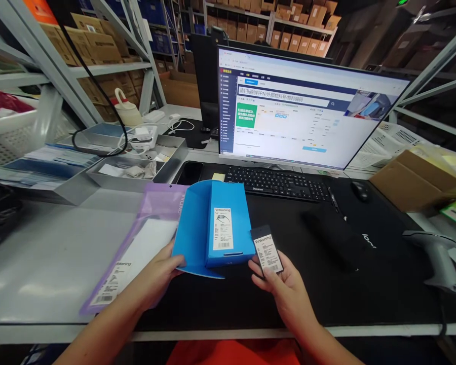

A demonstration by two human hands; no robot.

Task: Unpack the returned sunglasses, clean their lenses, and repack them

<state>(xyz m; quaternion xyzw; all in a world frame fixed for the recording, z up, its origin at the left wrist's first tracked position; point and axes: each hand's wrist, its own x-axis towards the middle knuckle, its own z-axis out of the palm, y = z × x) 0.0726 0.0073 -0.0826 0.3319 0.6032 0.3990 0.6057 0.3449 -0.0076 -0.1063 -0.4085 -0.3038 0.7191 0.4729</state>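
Note:
My left hand (163,268) grips the near edge of a blue box (220,223) whose flap hangs open; a white label sits on its top. My right hand (285,286) pinches a small black tag (268,251) with a white barcode label, right beside the box's right corner. A purple-edged clear bag (137,248) with a barcode label lies on the table under and left of the box. All of this is over the black desk mat (327,284).
A monitor (300,116) and black keyboard (277,183) stand behind the box, with a mouse (360,190) to the right. A grey barcode scanner (437,258) lies far right beside a cardboard box (414,180). Grey trays (137,170) with small parts and a phone (190,172) sit at left.

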